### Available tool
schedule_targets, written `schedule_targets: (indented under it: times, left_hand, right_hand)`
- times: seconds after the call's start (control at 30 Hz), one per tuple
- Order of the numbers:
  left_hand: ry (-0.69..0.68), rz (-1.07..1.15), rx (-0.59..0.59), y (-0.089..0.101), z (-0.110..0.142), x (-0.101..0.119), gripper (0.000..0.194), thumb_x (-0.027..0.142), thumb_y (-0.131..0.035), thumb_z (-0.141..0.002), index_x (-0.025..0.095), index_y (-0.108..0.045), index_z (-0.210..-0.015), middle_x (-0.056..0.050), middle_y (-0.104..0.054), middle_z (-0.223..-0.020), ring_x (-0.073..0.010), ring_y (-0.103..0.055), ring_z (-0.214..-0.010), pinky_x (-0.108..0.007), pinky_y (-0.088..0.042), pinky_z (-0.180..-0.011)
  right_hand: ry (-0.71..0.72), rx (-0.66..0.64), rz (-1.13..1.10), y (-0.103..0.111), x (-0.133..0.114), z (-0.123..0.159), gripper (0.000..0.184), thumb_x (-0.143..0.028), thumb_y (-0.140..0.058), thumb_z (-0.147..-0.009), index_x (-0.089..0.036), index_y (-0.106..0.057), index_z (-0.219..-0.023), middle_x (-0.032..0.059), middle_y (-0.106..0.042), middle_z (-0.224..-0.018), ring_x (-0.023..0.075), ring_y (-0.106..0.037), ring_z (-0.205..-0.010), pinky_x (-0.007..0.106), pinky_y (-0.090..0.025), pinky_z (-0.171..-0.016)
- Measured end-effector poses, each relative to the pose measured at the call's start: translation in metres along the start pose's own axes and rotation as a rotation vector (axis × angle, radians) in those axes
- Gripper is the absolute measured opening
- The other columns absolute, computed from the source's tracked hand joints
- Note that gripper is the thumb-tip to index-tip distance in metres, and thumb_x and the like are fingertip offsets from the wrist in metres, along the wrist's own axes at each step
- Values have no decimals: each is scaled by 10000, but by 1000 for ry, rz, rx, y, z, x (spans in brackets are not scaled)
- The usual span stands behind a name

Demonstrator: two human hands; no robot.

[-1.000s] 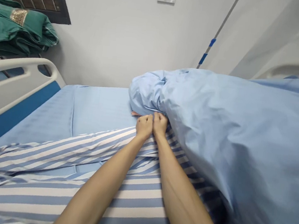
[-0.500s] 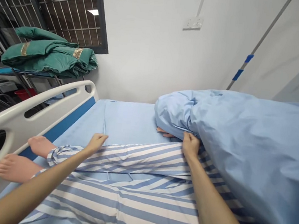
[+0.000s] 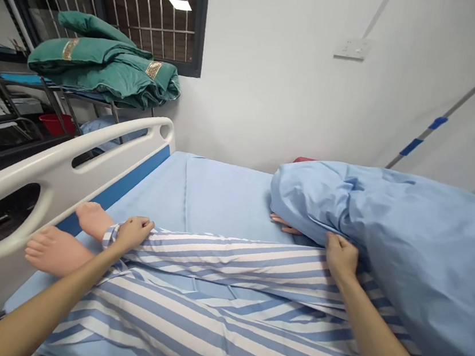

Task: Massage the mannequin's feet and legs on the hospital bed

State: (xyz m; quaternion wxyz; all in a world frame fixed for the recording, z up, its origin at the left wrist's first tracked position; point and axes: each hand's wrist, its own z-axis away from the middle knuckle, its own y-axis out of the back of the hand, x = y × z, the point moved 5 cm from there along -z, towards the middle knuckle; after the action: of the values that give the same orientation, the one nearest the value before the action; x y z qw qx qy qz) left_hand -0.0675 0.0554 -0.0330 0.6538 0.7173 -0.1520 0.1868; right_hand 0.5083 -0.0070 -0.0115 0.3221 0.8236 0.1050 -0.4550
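Bedside view from the head-worn camera. The left hand (image 3: 133,233) is curled shut, its fingers gathered on the trouser cuff (image 3: 111,236) of a manikin's striped pyjamas (image 3: 220,320), with the manikin's two bare feet (image 3: 55,251) just beside it. The right hand (image 3: 341,257), well apart from the left, is closed on the lower edge of the blue blanket (image 3: 421,235), which lies bunched over the far part of the manikin. The manikin's own hand (image 3: 284,224) emerges from beneath that edge, near the right hand. Below lies the blue sheet (image 3: 226,200), bounded on the left by a white bed rail (image 3: 13,173). Beyond the rail, green folded bedding (image 3: 100,63) rests on a metal rack (image 3: 53,92) above a red basin (image 3: 56,124).
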Motion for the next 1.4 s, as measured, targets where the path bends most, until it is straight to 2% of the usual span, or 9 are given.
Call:
schedule_targets:
  times: [0.13,0.23,0.47,0.6,0.7,0.8,1.13,1.27,1.4]
  left_hand:
    - [-26,44,26,-1,0,-7,340,376,-385,-767,190,-408,-484,14,-490,-491,-125,-435,-534,-233,-221,-527]
    - [-57,40,38,-1,1,-9,352,377,-371,-790,190,-467,-508,1,-540,-531,-128,-462,-550,-239,-222,-535]
    - [-107,-9,5,1,5,-7,500,447,-250,-881,193,-636,-690,-87,-673,-752,-181,-583,-722,-258,-306,-621]
    - [-95,83,22,5,-1,-14,376,351,-326,-878,169,-646,-800,-103,-674,-802,-172,-585,-723,-250,-345,-634]
    - [-31,308,116,8,-5,-22,399,337,-299,-885,151,-627,-754,-89,-663,-744,-143,-564,-666,-230,-354,-608]
    - [-36,512,192,10,-7,-26,475,394,-249,-889,157,-590,-659,-66,-638,-669,-134,-540,-623,-229,-351,-590]
    - [25,803,257,29,-18,0,368,378,-390,-793,183,-363,-483,42,-356,-455,-88,-345,-489,-211,-280,-489]
    - [77,636,289,11,-14,-9,321,327,-385,-793,184,-387,-506,33,-411,-484,-98,-367,-525,-216,-282,-532]
    - [57,492,293,-3,-14,-20,325,340,-359,-820,186,-426,-542,11,-493,-532,-107,-406,-549,-224,-283,-570]
  right_hand:
    - [6,-70,291,-9,-17,2,376,-283,-482,-747,-237,-336,-404,-9,-298,-442,133,-264,-461,355,-210,-556]
    - [54,-149,394,-39,-55,26,301,-297,-493,-704,-231,-416,-420,-3,-349,-451,134,-256,-464,337,-201,-554]
    - [275,-479,-210,-198,-233,210,397,-472,-398,-760,-211,-301,-478,-42,-303,-479,111,-300,-502,251,-260,-498]
    - [241,-610,-460,-276,-297,296,405,-435,-396,-810,-197,-282,-503,-61,-276,-486,86,-292,-491,219,-260,-482]
    - [86,-507,-546,-300,-296,313,386,-407,-378,-820,-197,-290,-509,-62,-287,-481,82,-282,-489,218,-251,-472]
    - [-22,-550,-592,-315,-279,315,378,-415,-377,-812,-194,-328,-509,-56,-324,-477,85,-297,-493,216,-257,-462]
    - [-159,-622,-763,-325,-267,315,339,-424,-389,-804,-185,-396,-563,-48,-384,-507,89,-345,-514,210,-311,-484]
    - [-269,-598,-778,-326,-261,313,324,-403,-411,-781,-206,-328,-537,-65,-322,-466,83,-298,-466,218,-271,-443]
    - [-208,-603,-706,-325,-267,311,301,-364,-384,-789,-205,-346,-536,-52,-367,-484,92,-327,-477,223,-287,-461]
